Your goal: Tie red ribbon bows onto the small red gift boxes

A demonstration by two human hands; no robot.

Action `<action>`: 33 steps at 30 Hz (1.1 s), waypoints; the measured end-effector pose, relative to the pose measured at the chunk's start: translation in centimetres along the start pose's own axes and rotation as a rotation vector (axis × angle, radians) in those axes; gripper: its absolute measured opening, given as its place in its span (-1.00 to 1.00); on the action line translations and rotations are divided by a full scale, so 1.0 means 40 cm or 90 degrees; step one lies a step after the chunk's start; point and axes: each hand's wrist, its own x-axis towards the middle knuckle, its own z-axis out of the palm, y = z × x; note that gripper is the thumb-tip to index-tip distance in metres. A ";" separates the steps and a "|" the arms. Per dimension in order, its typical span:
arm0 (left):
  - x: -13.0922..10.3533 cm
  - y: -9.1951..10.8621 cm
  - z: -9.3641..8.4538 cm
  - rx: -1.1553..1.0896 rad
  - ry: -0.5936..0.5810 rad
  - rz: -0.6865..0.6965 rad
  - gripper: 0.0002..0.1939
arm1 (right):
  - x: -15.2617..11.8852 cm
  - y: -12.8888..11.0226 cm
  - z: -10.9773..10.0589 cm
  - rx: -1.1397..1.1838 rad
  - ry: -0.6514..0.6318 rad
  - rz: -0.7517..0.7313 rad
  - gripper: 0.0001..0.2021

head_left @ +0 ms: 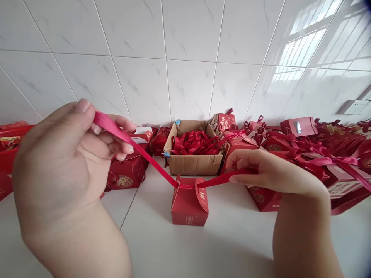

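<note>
A small red gift box stands upright on the white tabletop, its top flaps drawn up. Through the flaps runs a red ribbon, stretched out to both sides. My left hand, raised high at the left and close to the camera, pinches one end between thumb and index finger, the other fingers loosely curled. On the right, lower down, my right hand grips the other end between thumb and fingers. Neither hand touches the box itself.
Behind the box sits an open cardboard carton full of red ribbons, with blue clips on its edge. Several red gift boxes crowd the right side and left. A red basket stands far left. A tiled wall closes the back.
</note>
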 end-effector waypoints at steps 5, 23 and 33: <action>0.002 -0.006 -0.004 -0.022 -0.031 -0.006 -0.70 | 0.017 0.000 0.015 0.361 0.055 -0.133 -0.89; -0.021 -0.036 0.043 0.042 -0.139 -0.006 -0.70 | 0.074 0.008 0.046 0.494 0.364 -0.167 -0.76; -0.035 -0.080 0.083 0.111 -0.089 0.163 -0.73 | 0.086 -0.001 0.060 0.473 0.502 -0.179 -0.81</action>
